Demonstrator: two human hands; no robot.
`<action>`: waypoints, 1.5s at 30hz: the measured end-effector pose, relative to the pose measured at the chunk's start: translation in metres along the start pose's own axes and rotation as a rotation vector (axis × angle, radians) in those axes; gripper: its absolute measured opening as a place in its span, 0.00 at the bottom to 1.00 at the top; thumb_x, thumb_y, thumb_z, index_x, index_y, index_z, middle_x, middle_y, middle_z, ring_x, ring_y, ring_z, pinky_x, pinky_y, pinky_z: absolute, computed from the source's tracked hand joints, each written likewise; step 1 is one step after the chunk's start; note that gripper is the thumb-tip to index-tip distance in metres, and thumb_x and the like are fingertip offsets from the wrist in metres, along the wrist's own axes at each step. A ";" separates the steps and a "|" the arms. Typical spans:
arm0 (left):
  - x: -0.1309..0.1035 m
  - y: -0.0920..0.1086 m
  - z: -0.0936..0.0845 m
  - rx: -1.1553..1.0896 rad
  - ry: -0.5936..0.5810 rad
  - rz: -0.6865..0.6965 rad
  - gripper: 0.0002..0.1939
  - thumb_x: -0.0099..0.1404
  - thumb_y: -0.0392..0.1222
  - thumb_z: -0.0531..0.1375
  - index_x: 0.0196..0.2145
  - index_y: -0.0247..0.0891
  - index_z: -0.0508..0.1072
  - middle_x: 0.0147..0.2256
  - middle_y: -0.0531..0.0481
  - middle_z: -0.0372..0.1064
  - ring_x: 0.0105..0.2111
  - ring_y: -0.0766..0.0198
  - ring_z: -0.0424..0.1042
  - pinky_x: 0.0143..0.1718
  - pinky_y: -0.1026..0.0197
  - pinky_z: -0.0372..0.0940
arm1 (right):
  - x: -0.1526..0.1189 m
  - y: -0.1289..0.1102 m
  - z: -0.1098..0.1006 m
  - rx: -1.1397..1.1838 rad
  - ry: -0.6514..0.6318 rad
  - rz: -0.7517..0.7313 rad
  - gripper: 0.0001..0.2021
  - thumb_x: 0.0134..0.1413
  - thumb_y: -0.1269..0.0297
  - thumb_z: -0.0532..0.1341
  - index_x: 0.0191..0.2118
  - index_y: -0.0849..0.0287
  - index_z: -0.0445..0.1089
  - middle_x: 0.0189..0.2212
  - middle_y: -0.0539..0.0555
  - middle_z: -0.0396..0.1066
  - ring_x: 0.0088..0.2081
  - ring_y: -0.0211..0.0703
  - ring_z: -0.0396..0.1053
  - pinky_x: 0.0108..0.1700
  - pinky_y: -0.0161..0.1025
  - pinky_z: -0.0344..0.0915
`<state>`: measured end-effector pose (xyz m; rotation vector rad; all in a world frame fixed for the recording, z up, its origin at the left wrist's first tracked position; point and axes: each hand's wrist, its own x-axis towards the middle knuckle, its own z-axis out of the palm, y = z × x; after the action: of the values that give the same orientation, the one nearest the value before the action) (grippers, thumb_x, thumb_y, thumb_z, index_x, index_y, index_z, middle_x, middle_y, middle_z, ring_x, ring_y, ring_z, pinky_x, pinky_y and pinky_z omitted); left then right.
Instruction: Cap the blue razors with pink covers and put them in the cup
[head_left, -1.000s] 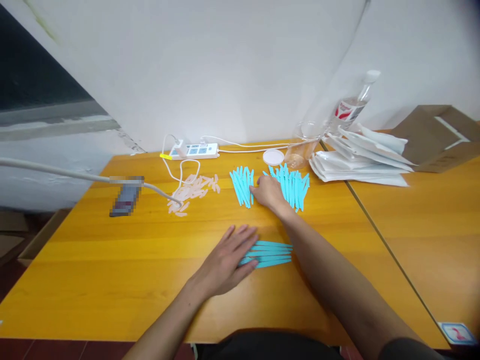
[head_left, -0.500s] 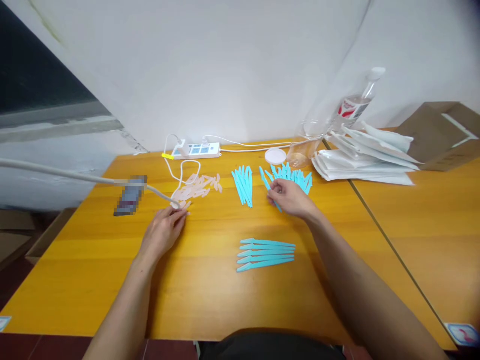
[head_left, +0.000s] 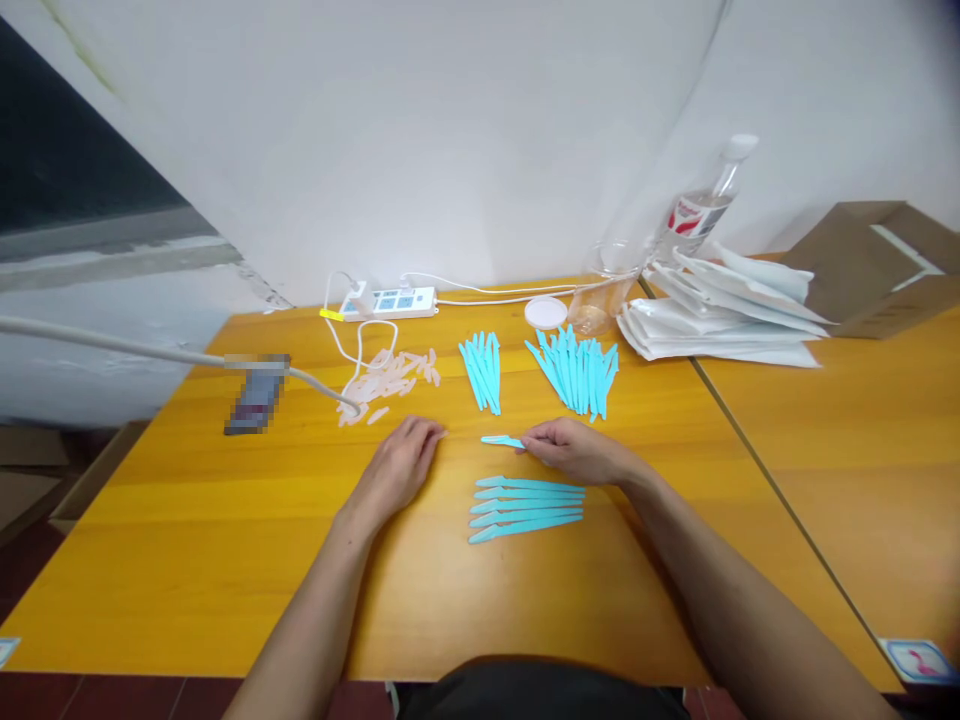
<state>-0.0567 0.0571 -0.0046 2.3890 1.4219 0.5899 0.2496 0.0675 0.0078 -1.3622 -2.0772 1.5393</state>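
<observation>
My right hand (head_left: pixel 566 448) is closed on a blue stick (head_left: pixel 501 440), whose tip points left. My left hand (head_left: pixel 405 455) is pinched just above the table, with a small pale piece (head_left: pixel 442 434) showing at its fingertips. Below my right hand, several blue sticks (head_left: pixel 525 506) lie side by side in a row. Farther back are a smaller bunch of blue sticks (head_left: pixel 482 372) and a larger fanned pile of them (head_left: pixel 576 370). Small pale pink pieces (head_left: pixel 390 375) lie scattered at the back left, beside a white cable.
A white power strip (head_left: pixel 390 302) stands by the wall. A phone (head_left: pixel 257 395) lies at the left. Toward the back right are a round white lid (head_left: pixel 546 313), a clear jar (head_left: pixel 600 300), a bottle (head_left: pixel 694 220), white packets (head_left: pixel 720 320) and a cardboard box (head_left: pixel 874 270).
My right hand has brought a blue stick from the large pile toward the front and turned it sideways. My left hand has moved right from the pink pieces with a small piece in its fingers.
</observation>
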 end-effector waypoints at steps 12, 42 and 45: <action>-0.013 0.004 0.013 0.049 0.058 0.068 0.10 0.75 0.39 0.54 0.45 0.38 0.74 0.42 0.43 0.73 0.43 0.57 0.72 0.48 0.53 0.68 | 0.000 0.002 0.002 0.096 -0.013 0.010 0.20 0.64 0.48 0.52 0.26 0.56 0.54 0.21 0.43 0.48 0.24 0.33 0.45 0.26 0.35 0.43; -0.001 0.035 0.014 -0.627 -0.106 -0.354 0.17 0.68 0.54 0.61 0.44 0.39 0.81 0.41 0.48 0.81 0.40 0.58 0.77 0.43 0.60 0.69 | -0.005 0.002 0.004 0.026 -0.011 -0.078 0.21 0.65 0.47 0.51 0.29 0.59 0.64 0.23 0.45 0.46 0.27 0.34 0.45 0.27 0.34 0.44; 0.001 0.044 0.016 -0.602 -0.135 -0.330 0.17 0.69 0.53 0.60 0.42 0.38 0.81 0.39 0.49 0.81 0.37 0.59 0.77 0.40 0.61 0.69 | -0.005 0.002 0.005 0.013 -0.025 -0.098 0.21 0.66 0.48 0.51 0.29 0.59 0.65 0.23 0.44 0.48 0.27 0.34 0.46 0.28 0.34 0.45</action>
<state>-0.0150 0.0373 0.0017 1.6571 1.3068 0.6409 0.2505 0.0602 0.0053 -1.2231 -2.1115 1.5344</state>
